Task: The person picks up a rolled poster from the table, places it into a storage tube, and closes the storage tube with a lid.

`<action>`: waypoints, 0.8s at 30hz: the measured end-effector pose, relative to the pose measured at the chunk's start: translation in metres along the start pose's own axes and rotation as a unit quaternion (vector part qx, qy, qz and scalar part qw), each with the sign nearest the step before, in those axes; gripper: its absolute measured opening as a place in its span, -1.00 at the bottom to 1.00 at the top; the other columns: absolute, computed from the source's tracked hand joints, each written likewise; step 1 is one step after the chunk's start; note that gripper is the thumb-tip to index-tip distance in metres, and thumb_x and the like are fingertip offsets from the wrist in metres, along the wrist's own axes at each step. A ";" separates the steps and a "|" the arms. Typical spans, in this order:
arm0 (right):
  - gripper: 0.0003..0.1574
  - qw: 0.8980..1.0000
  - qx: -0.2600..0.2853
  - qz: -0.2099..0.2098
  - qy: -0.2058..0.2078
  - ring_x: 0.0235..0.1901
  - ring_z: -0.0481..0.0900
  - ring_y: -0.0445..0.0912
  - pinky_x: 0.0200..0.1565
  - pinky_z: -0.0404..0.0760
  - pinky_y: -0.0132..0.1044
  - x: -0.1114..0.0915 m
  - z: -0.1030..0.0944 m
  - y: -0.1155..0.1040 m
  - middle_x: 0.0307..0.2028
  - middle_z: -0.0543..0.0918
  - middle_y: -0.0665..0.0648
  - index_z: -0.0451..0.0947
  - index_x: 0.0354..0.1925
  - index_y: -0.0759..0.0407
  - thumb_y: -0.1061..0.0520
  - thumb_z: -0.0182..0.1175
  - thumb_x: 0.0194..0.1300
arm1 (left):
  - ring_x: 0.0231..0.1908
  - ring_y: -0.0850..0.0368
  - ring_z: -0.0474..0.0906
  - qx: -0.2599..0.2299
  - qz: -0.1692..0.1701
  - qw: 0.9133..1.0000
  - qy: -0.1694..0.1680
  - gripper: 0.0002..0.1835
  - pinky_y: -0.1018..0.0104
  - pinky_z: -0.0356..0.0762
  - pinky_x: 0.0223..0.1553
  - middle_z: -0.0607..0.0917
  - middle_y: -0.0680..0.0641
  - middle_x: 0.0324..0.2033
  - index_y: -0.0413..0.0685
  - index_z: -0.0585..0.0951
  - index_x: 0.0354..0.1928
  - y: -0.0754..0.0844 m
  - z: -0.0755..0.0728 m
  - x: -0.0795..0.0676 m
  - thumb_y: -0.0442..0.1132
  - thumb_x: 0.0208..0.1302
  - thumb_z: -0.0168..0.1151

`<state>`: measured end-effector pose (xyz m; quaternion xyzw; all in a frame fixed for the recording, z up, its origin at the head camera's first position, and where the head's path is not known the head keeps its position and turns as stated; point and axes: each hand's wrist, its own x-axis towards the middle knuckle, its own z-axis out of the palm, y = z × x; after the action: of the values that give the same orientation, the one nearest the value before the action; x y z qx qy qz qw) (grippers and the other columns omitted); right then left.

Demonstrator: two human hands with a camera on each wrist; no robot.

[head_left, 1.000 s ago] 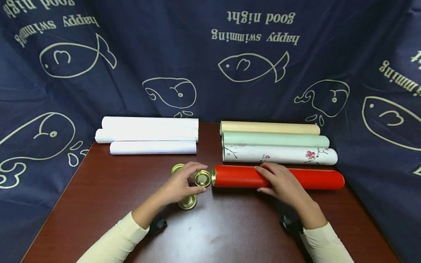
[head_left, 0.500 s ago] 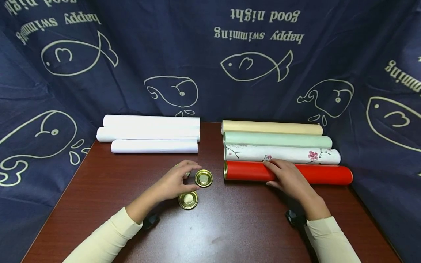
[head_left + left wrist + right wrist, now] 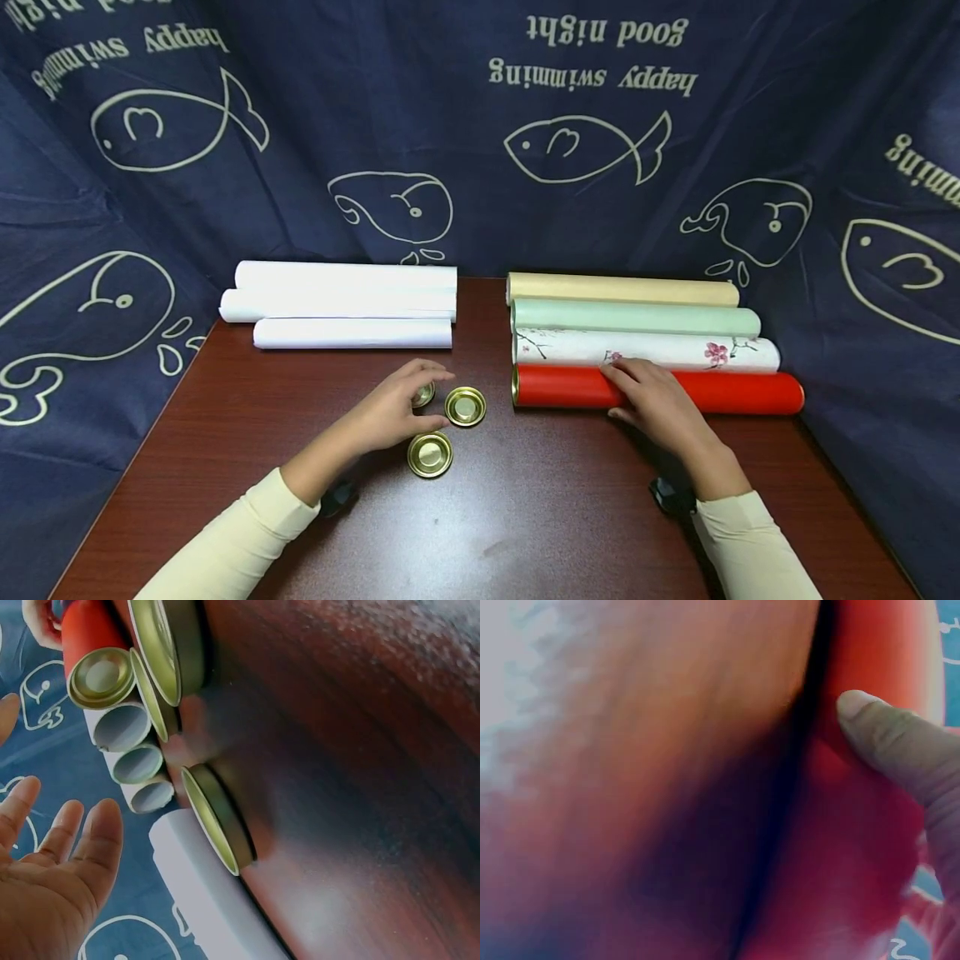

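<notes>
Three white paper rolls (image 3: pixel 341 304) lie at the far left of the tabletop (image 3: pixel 225 442). Nearer, the left hand (image 3: pixel 393 408) hovers with relaxed, spread fingers over three gold caps (image 3: pixel 430 453) (one partly hidden beneath it), holding nothing. To the right, the red tube (image 3: pixel 712 392) lies touching the floral tube (image 3: pixel 652 352), with green and beige tubes behind. The right hand (image 3: pixel 652 404) rests on the red tube, thumb pressed to its near side, fingers laid over the top.
</notes>
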<state>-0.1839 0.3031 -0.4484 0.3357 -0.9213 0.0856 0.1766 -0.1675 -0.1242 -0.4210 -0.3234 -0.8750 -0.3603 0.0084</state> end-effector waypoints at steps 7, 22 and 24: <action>-0.16 0.999 0.029 0.020 0.016 0.05 0.51 0.25 0.09 0.46 0.23 0.007 -0.024 0.003 0.07 0.55 0.33 0.52 0.18 0.25 0.05 0.58 -0.07 | 0.19 -0.06 0.46 -0.001 -0.008 1.000 -0.010 -0.34 -0.03 0.43 0.21 0.50 -0.13 0.18 -0.11 0.53 0.25 -0.001 -0.001 0.001 -0.22 0.07 0.53; -0.36 0.990 0.081 0.062 -0.093 0.04 0.50 0.21 0.08 0.45 0.13 0.050 -0.050 0.036 0.08 0.56 0.31 0.49 0.18 0.31 0.10 0.42 0.20 | 0.18 -0.08 0.45 0.059 0.015 0.997 -0.052 -0.39 -0.01 0.41 0.21 0.52 -0.12 0.14 -0.12 0.57 0.20 -0.008 0.010 0.014 -0.20 0.06 0.53; -0.35 0.988 0.085 0.067 -0.112 0.04 0.51 0.20 0.07 0.46 0.12 0.055 -0.048 0.040 0.07 0.56 0.32 0.49 0.19 0.31 0.09 0.42 0.20 | 0.16 -0.09 0.47 0.066 0.018 0.996 -0.055 -0.39 -0.03 0.41 0.21 0.53 -0.12 0.13 -0.11 0.58 0.19 -0.009 0.012 0.016 -0.19 0.05 0.53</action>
<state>-0.2361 0.3146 -0.3849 0.2944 -0.9451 0.1371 0.0365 -0.1822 -0.1124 -0.4313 -0.3568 -0.8901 -0.2833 -0.0122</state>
